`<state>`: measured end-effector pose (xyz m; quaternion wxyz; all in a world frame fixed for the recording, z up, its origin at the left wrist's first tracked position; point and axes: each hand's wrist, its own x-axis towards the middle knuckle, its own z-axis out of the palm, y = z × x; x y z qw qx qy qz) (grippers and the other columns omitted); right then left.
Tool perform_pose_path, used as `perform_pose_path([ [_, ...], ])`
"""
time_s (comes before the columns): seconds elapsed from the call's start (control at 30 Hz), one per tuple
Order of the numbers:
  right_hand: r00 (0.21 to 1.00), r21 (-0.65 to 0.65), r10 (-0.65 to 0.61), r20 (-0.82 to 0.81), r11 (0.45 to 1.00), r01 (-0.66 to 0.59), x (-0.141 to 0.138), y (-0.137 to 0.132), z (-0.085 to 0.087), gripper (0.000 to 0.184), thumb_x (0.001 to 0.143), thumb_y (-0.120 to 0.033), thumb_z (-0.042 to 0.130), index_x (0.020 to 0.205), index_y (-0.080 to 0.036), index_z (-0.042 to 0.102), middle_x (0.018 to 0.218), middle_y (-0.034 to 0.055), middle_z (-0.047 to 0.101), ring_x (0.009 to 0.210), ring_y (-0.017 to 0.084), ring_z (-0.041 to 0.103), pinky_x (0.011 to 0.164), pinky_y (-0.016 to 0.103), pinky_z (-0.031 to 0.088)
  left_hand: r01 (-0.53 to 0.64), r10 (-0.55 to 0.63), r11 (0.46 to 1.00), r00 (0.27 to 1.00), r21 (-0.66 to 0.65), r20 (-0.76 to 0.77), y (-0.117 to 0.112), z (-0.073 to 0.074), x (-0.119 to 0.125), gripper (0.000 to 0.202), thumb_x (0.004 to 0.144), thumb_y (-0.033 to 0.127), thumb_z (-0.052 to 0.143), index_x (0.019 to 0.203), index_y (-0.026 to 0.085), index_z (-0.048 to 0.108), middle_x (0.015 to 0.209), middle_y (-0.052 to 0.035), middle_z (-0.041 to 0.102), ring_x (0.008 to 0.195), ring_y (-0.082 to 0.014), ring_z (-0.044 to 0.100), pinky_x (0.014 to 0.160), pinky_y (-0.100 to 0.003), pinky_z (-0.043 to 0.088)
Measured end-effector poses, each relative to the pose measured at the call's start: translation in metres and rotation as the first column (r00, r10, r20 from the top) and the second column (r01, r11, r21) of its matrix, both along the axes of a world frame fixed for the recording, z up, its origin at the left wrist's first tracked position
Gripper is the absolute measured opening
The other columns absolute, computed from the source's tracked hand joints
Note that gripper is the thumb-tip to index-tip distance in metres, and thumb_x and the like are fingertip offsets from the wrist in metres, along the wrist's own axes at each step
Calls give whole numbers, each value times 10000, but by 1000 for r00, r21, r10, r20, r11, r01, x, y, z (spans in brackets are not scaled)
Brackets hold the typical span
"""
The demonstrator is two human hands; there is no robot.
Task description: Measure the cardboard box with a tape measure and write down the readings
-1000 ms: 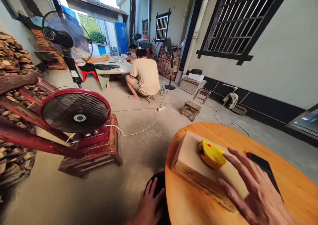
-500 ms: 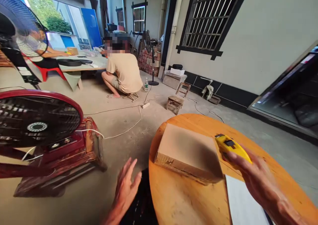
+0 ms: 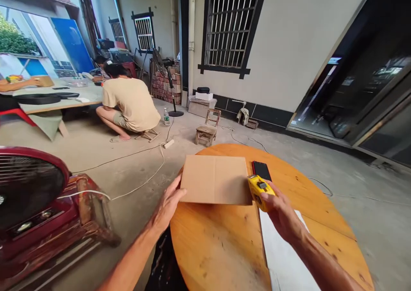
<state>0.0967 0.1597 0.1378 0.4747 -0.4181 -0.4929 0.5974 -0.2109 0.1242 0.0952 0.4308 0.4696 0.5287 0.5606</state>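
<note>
A brown cardboard box (image 3: pixel 213 179) is over the round wooden table (image 3: pixel 224 248), its broad flat face showing and a seam running down the middle. My left hand (image 3: pixel 170 201) grips its left edge, thumb on the near corner; the fingers behind are partly hidden. In my right hand (image 3: pixel 279 205) is a yellow tape measure (image 3: pixel 260 190) with a black button, held against or very close to the box's right edge. Whether the box rests fully on the wood I cannot tell. White paper (image 3: pixel 285 248) lies under my right forearm.
A dark phone with a red edge (image 3: pixel 261 170) lies beyond the tape measure. At left stands a red fan (image 3: pixel 32 192) on a wooden stool (image 3: pixel 93 214). A small wooden chair (image 3: pixel 207 130) is past the table. A person in a pale shirt (image 3: pixel 128 100) squats by another table.
My left hand has come up from beside the table and taken hold of the box. The box has turned, so its near side is out of sight. The view has swung right.
</note>
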Motion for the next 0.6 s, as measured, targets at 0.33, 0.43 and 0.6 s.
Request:
perform_pose_path([
  [0.33,946,0,113,304,993,-119,19,-76,-41,595,744,-568,654,1235,-250,543,1125,70,625,834,229,560,634,310,414,-192,192,981,969,-13,156,-59,-66,35,760,835,447,662,1475,200,336,1459,-130,541,1328,-288,531,1072,-372,466],
  [0.43,965,-21,70,253,998,-67,23,-80,-39,578,725,-531,662,1222,-254,557,1157,69,626,1015,283,577,759,346,445,-221,222,975,974,-16,53,-50,-72,40,723,826,513,647,1427,186,414,1365,-138,612,1273,-294,577,1057,-403,474],
  [0.6,972,-107,112,205,990,-92,47,-113,-24,593,659,-471,674,1213,-283,575,1264,63,596,1040,287,580,703,313,452,-396,395,918,913,6,-107,-73,-76,31,703,801,575,660,1382,213,502,1396,-126,579,1312,-319,512,1148,-495,348],
])
